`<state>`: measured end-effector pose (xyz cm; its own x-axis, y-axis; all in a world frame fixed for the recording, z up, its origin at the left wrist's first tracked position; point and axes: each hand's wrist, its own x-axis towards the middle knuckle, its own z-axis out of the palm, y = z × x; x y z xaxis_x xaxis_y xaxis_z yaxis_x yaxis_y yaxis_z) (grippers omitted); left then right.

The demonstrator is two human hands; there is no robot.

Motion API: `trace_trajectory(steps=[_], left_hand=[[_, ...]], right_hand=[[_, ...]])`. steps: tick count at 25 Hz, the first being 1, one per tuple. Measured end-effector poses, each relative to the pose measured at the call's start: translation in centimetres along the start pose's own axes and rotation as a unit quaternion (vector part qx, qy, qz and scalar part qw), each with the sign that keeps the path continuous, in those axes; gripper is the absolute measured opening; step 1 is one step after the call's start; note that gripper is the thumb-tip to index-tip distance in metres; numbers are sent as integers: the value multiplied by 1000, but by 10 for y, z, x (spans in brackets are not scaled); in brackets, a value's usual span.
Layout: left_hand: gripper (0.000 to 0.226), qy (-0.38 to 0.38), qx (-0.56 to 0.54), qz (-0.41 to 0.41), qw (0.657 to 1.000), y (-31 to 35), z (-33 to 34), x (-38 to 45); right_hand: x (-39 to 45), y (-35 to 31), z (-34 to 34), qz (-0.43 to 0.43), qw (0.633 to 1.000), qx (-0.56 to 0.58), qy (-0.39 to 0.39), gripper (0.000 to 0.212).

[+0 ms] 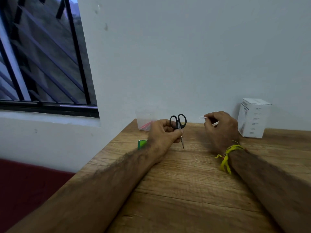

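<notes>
wooden table (193, 182) under us: our left hand (164, 132) grips small black scissors (178, 125), tip down below our fingers; our right hand (220, 126) pinches a tiny white scrap (202, 117).

Nothing is reading clearly here.
The white box (252, 121) on the worktop (185, 182) is carrying short lines of grey print down one side and a darker mark near its top corner, all blurring too small to make out.
</notes>
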<state>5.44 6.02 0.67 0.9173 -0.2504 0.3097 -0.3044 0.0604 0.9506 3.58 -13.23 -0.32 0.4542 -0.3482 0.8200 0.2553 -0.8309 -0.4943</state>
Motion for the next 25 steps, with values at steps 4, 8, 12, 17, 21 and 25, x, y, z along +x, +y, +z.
trace_trajectory(steps=[4,8,12,17,21,25], left_hand=[[17,-10,20,3,1000,-2,-1,0],[20,-13,30,3,999,-4,-2,-2],[21,-14,28,7,999,-4,-1,-1],[22,-45,32,18,998,-1,2,-1],[22,-77,27,22,996,-1,6,-4],[23,-76,38,29,996,2,6,-7]], right_hand=[[-2,-1,1,1,1000,0,0,11],[-5,-14,3,-18,1000,9,-5,12],[-8,-26,6,-41,999,28,4,11],[-12,-35,11,-28,997,72,25,12],[-15,-39,11,24,994,98,42,11],[-18,-41,7,41,992,108,44,10]])
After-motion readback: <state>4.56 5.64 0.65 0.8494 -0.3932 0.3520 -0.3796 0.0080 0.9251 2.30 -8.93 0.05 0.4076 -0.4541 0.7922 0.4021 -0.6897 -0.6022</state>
